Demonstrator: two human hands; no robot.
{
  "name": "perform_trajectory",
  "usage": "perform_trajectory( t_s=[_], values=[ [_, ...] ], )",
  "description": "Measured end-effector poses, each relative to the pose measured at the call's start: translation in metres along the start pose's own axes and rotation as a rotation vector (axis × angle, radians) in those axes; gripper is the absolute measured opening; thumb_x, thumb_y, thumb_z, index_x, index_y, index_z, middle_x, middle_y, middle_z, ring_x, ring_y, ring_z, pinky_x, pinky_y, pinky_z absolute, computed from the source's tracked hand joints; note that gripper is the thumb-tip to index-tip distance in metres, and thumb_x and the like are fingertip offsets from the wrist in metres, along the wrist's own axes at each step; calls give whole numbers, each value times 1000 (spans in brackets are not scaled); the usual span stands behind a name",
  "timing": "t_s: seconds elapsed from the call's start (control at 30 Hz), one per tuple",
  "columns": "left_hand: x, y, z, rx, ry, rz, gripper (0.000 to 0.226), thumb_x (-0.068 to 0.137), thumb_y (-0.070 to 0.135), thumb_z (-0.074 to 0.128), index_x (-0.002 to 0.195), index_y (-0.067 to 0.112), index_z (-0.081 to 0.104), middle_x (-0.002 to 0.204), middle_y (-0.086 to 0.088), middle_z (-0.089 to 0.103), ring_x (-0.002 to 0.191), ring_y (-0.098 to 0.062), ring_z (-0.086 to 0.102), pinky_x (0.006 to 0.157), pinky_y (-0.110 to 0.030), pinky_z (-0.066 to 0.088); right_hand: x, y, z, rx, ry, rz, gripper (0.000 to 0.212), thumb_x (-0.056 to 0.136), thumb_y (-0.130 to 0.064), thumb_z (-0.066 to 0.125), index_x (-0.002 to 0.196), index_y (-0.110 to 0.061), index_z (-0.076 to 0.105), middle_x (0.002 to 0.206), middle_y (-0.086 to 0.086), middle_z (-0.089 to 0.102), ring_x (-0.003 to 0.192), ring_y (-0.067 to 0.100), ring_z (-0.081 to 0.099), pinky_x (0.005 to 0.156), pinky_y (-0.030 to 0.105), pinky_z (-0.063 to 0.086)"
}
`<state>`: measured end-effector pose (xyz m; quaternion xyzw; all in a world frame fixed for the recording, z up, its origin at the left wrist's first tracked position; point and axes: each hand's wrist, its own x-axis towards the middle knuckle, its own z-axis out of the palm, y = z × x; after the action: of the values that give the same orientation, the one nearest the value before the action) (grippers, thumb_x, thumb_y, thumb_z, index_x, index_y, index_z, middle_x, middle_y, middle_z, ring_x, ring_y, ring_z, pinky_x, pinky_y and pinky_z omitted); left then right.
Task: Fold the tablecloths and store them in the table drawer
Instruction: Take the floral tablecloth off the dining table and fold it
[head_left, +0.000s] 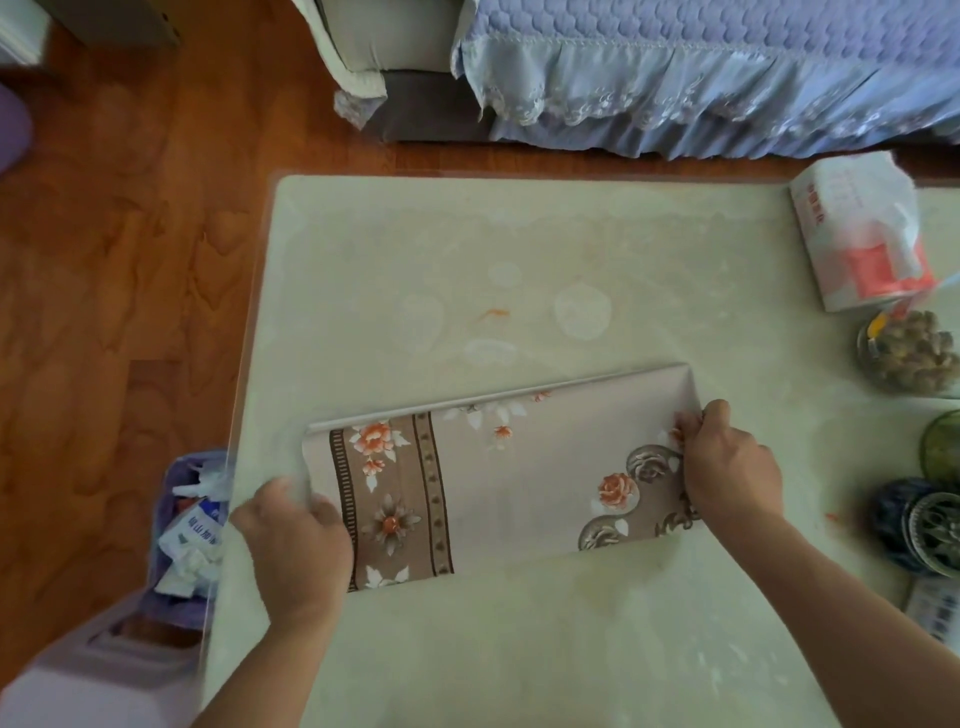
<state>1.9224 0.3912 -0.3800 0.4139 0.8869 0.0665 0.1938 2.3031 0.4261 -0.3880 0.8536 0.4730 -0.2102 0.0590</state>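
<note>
The tablecloth (509, 483) lies folded into a flat floral rectangle on the table (519, 260), near the front edge. It looks thin, light and limp, maybe a bit slick, so the short ends are the place to hold. The left hand (293, 545) grips the left end, the right hand (727, 467) pinches the right. A tissue box (857, 239) and a snack jar (909, 358) sit well apart.

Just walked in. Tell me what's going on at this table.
A person is folding a floral tablecloth on the pale table. The left hand grips its left end and the right hand grips its right end. The cloth is already folded into a narrow rectangle. No drawer is visible.
</note>
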Motion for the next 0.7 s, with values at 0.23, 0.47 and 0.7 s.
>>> perform_trajectory(
  t_s=[0.23, 0.47, 0.7],
  values=[
    [-42, 61, 59, 422, -220, 887, 65, 101, 55, 36, 160, 33, 23, 170, -10, 12, 156, -40, 4, 120, -67, 8, 4, 0, 9, -29, 26, 3, 34, 107, -40, 26, 92, -10, 33, 91, 30, 64, 78, 44, 55, 64, 42, 35],
    [-33, 69, 90, 473, -169, 843, 68, 101, 61, 27, 162, 37, 9, 171, -2, -3, 156, -33, -11, 117, -72, 4, -3, -5, 14, 187, 407, 69, 30, 101, -34, 47, 114, -7, 51, 121, 23, 54, 108, 45, 51, 86, 47, 41],
    [-44, 64, 91, 440, -175, 746, 71, 99, 63, 30, 162, 38, 6, 171, -6, -3, 156, -37, -7, 114, -75, 3, 1, -26, 53, -73, 209, -325, 74, 101, -60, 15, 160, -15, 16, 168, 8, 6, 155, 25, -4, 125, 49, 7]
  ],
)
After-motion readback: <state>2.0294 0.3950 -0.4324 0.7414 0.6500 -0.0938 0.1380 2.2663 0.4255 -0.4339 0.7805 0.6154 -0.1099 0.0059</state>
